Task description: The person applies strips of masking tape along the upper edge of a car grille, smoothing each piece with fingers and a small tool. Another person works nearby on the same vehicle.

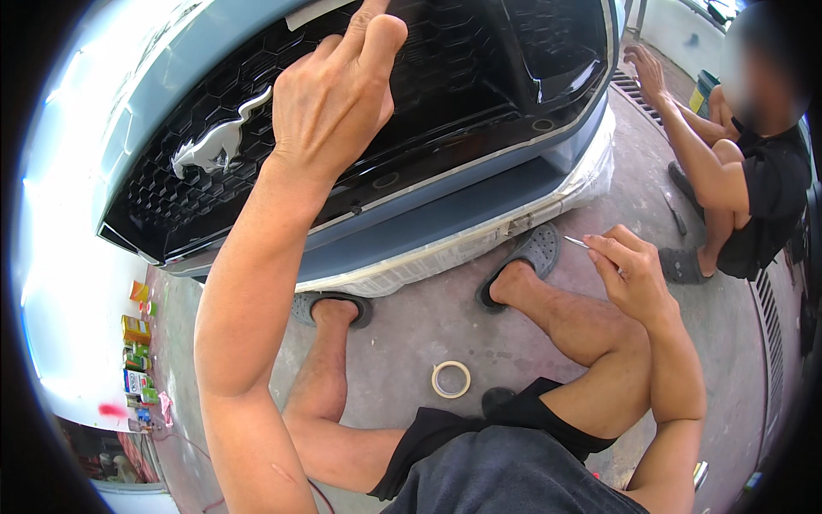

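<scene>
My left hand (334, 107) is raised to the top of a car's black honeycomb grille (445, 94). Its fingers are mostly curled, with one reaching up past the picture's edge, so the fingertips are hidden. Just left of them, a pale strip of tape (318, 14) lies along the grille's upper border. A silver horse emblem (214, 144) sits on the grille. Lower right, away from the car, my right hand (629, 265) pinches a slim, pointed silver tool (575, 242), like a small knife. The blue-grey bumper (437, 210) has masking film (428, 255) along its underside.
Between my legs a masking tape roll (467, 379) lies on the concrete floor (385, 377). Another person (771, 180) squats at right, one hand raised near the car; a dark-handled tool (676, 214) lies beside them. Several cans (135, 330) line the left wall. Drain grating (771, 334) runs at right.
</scene>
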A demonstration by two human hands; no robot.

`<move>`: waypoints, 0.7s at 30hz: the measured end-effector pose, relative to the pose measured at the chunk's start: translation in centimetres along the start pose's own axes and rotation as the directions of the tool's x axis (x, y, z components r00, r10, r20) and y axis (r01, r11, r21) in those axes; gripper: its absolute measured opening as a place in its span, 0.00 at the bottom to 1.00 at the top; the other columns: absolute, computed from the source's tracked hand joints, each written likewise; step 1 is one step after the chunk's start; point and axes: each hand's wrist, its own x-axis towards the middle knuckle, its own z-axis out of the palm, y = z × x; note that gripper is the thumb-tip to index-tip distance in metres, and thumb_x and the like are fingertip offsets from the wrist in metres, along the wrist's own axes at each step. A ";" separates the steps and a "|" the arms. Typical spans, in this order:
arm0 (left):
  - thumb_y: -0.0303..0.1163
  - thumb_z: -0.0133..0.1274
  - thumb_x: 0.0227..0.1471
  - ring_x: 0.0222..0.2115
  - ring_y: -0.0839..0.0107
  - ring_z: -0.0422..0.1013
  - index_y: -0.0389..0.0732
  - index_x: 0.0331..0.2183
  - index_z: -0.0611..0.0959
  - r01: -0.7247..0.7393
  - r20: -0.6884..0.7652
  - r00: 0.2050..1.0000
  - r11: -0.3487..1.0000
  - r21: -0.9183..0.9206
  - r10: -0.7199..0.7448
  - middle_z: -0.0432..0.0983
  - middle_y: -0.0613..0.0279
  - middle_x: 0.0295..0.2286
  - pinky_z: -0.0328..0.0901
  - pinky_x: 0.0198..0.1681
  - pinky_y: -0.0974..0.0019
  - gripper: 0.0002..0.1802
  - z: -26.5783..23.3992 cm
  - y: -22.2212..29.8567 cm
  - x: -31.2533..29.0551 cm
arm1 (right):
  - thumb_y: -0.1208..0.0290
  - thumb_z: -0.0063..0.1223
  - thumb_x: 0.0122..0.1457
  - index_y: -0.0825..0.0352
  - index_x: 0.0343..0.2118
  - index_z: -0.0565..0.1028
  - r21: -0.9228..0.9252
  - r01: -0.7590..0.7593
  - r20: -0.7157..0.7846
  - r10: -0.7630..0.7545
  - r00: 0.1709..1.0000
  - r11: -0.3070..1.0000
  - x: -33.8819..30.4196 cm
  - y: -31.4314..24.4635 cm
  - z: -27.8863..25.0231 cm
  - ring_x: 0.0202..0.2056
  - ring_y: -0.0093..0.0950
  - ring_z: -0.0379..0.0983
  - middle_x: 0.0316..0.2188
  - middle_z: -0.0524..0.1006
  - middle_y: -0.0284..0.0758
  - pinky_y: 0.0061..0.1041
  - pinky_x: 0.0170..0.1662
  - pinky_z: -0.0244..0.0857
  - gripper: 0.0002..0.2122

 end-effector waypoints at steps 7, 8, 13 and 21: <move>0.14 0.55 0.44 0.24 0.68 0.74 0.41 0.45 0.70 -0.054 -0.237 0.971 0.942 -0.331 -0.028 0.77 0.39 0.51 0.69 0.26 0.71 0.26 -2.9 -1.5 -6.3 | 0.78 0.62 0.56 0.69 0.39 0.83 0.061 -0.032 0.063 0.029 0.998 0.998 -0.2 -0.7 0.5 0.27 0.40 0.76 0.28 0.77 0.39 0.35 0.31 0.69 0.08; 0.14 0.55 0.44 0.27 0.66 0.77 0.41 0.46 0.69 -0.024 -0.230 0.972 0.945 -0.327 -0.055 0.78 0.39 0.50 0.70 0.28 0.69 0.26 -3.7 -1.9 -7.8 | 0.78 0.62 0.57 0.69 0.39 0.83 0.062 -0.036 0.080 0.031 0.996 0.997 -0.3 -0.7 0.8 0.27 0.41 0.76 0.29 0.78 0.39 0.36 0.31 0.69 0.07; 0.13 0.52 0.51 0.25 0.74 0.71 0.37 0.50 0.63 0.298 -0.156 0.914 0.879 -0.372 -0.375 0.78 0.39 0.46 0.68 0.27 0.72 0.26 -7.6 -5.3 -17.4 | 0.73 0.57 0.61 0.68 0.40 0.82 0.056 -0.009 0.216 -0.003 0.976 0.998 -0.5 -0.8 2.4 0.30 0.47 0.77 0.28 0.79 0.44 0.41 0.34 0.71 0.07; 0.20 0.54 0.56 0.29 0.68 0.75 0.34 0.40 0.71 0.923 -0.167 0.089 0.145 -0.356 -0.982 0.79 0.50 0.36 0.71 0.31 0.71 0.11 -7.4 -5.7 -40.6 | 0.68 0.53 0.64 0.67 0.37 0.77 -0.025 -0.046 0.694 0.051 0.718 0.999 -0.2 -1.9 12.2 0.35 0.51 0.78 0.30 0.81 0.49 0.47 0.38 0.70 0.08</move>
